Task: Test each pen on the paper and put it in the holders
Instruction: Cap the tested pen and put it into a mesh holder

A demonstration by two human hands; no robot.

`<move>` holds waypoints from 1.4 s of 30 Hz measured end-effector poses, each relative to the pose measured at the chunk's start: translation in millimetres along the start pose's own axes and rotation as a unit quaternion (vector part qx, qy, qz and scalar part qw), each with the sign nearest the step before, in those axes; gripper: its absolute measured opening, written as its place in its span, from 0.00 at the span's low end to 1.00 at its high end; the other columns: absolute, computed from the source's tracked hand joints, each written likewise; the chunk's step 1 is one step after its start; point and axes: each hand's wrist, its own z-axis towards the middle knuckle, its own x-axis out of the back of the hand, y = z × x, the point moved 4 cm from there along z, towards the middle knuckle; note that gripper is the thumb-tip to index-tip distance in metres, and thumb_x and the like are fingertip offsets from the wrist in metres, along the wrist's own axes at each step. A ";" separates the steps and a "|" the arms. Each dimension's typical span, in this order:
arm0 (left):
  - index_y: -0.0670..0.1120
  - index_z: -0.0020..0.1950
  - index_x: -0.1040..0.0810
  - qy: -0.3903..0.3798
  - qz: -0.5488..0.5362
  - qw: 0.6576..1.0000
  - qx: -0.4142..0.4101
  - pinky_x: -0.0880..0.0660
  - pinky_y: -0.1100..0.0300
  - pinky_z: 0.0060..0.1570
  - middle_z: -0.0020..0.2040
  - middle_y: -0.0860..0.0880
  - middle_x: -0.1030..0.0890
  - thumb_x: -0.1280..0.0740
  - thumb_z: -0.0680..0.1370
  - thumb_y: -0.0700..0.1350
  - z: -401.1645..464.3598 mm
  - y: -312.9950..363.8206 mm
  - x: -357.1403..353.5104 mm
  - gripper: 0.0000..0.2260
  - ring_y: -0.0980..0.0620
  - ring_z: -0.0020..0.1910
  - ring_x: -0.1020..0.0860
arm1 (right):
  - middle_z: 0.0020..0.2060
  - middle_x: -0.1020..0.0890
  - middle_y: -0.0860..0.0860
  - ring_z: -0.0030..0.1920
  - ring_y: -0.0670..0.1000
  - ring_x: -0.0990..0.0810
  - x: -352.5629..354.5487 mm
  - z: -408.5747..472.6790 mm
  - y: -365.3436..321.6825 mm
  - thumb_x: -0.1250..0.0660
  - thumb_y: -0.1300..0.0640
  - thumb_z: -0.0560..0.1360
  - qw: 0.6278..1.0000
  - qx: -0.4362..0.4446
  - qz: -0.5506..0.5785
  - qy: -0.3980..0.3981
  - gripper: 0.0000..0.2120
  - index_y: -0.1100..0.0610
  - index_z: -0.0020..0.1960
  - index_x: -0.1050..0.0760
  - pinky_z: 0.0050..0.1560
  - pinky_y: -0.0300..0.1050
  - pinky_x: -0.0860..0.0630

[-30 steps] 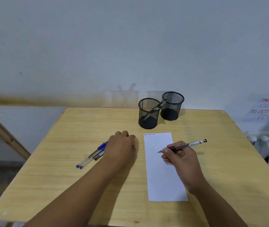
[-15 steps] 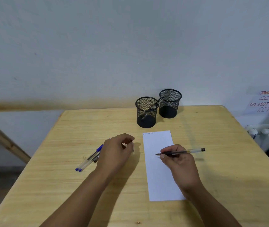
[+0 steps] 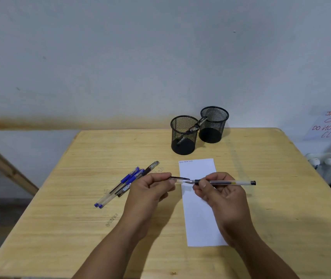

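The pen (image 3: 224,182) is pinched in the right hand (image 3: 220,195) over the paper (image 3: 201,216), tip toward its cap (image 3: 178,179), pinched by the left hand (image 3: 150,191). At twelve o'clock, one holder (image 3: 184,135) has a pen; at ten o'clock, three pens (image 3: 125,183) look untested.

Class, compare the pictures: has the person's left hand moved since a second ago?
Yes. The left hand has left the pens on the table and moved right to the paper's left edge, now pinching a pen cap.
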 end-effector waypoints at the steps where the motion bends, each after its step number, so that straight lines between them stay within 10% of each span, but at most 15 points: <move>1: 0.44 0.50 0.16 0.001 -0.008 1.000 -0.001 0.24 0.56 0.51 0.42 0.45 0.14 0.26 0.73 0.38 -0.1 0.1 -0.2 0.07 0.51 0.44 0.17 | 0.41 0.14 0.58 0.46 0.60 0.14 -0.5 0.5 -0.4 0.30 0.66 0.74 1.000 0.001 0.002 0.002 0.04 0.63 0.47 0.23 0.49 0.46 0.18; 17: 0.54 0.47 0.13 -0.001 0.003 0.999 -0.050 0.23 0.52 0.56 0.44 0.45 0.13 0.26 0.66 0.50 -2.5 -6.8 -11.0 0.10 0.49 0.45 0.17 | 0.37 0.15 0.53 0.37 0.49 0.17 -4.5 0.9 6.1 0.24 0.55 0.63 0.999 0.008 -0.025 0.032 0.15 0.61 0.46 0.20 0.41 0.41 0.20; 27: 0.48 0.49 0.15 -0.009 -0.001 0.998 -0.066 0.22 0.54 0.54 0.43 0.47 0.14 0.27 0.74 0.38 4.1 -4.3 -19.5 0.07 0.51 0.42 0.16 | 0.38 0.14 0.54 0.39 0.52 0.15 -0.6 4.7 4.6 0.26 0.64 0.68 0.999 0.034 -0.022 0.019 0.08 0.62 0.47 0.20 0.41 0.39 0.19; 34: 0.46 0.52 0.16 -0.035 0.008 0.999 -0.034 0.22 0.53 0.55 0.45 0.45 0.13 0.27 0.75 0.39 8.6 -14.1 -33.9 0.07 0.48 0.45 0.17 | 0.45 0.13 0.53 0.48 0.51 0.15 1.2 18.4 -0.8 0.29 0.51 0.68 1.000 -0.003 -0.004 0.025 0.12 0.56 0.48 0.18 0.48 0.44 0.20; 42: 0.54 0.64 0.22 0.043 0.129 0.988 -0.079 0.24 0.59 0.55 0.51 0.62 0.19 0.24 0.74 0.45 75.5 -10.9 -42.3 0.19 0.61 0.56 0.21 | 0.41 0.22 0.53 0.38 0.50 0.17 26.0 76.4 -37.5 0.35 0.55 0.80 0.994 0.021 -0.091 0.061 0.06 0.56 0.52 0.22 0.40 0.46 0.20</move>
